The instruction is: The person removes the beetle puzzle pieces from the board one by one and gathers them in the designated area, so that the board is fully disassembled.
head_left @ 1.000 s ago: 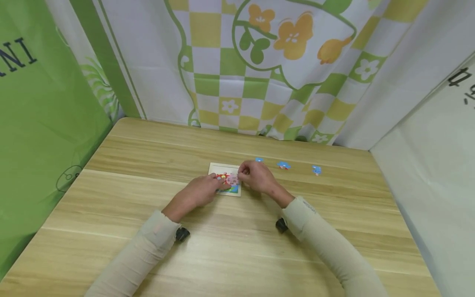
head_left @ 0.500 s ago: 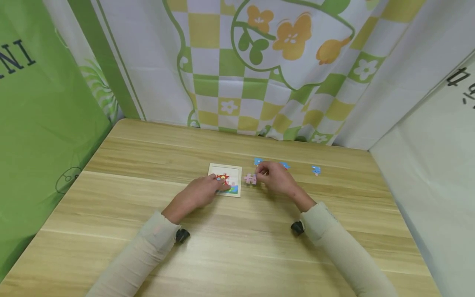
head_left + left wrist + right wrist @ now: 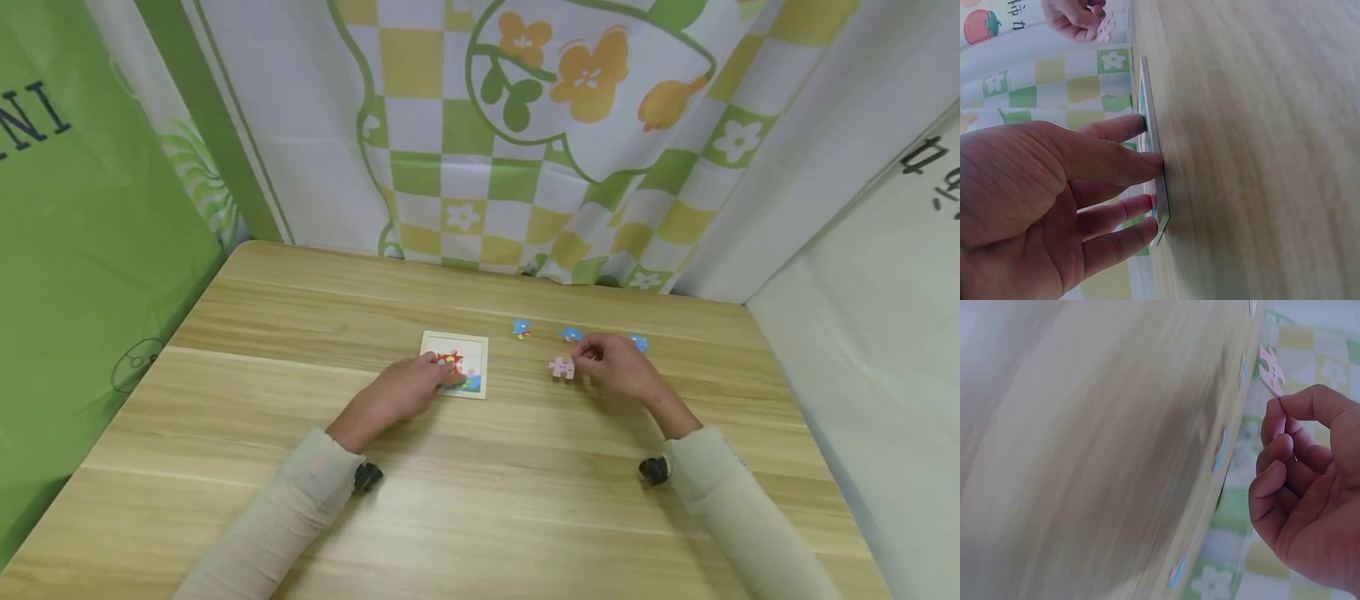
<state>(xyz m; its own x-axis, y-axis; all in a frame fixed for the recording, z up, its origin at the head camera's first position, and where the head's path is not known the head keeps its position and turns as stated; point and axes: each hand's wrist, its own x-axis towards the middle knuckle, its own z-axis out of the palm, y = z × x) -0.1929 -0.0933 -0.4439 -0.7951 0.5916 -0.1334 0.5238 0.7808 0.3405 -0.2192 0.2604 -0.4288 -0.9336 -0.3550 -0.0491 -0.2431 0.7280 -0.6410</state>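
Note:
A small square puzzle tray with a pale wooden frame lies on the table, with red, yellow and blue-green picture pieces in its lower part. My left hand rests on its left side and covers some of the picture. In the left wrist view, the extended fingers touch the tray's face, and the thumb lies at its near edge. Right of the tray, my right hand pinches a pink jigsaw puzzle piece between thumb and index finger. The right wrist view shows the piece above the tabletop, with a small face printed on it.
Behind the right hand, three blue jigsaw pieces lie in a loose row: one at left, one in the middle, one at right, partly near the hand. A patterned curtain hangs at the table's back edge.
My right hand has carried the pink jigsaw puzzle piece rightward, from over the tray to a spot in front of the blue pieces. My left hand has stayed on the tray.

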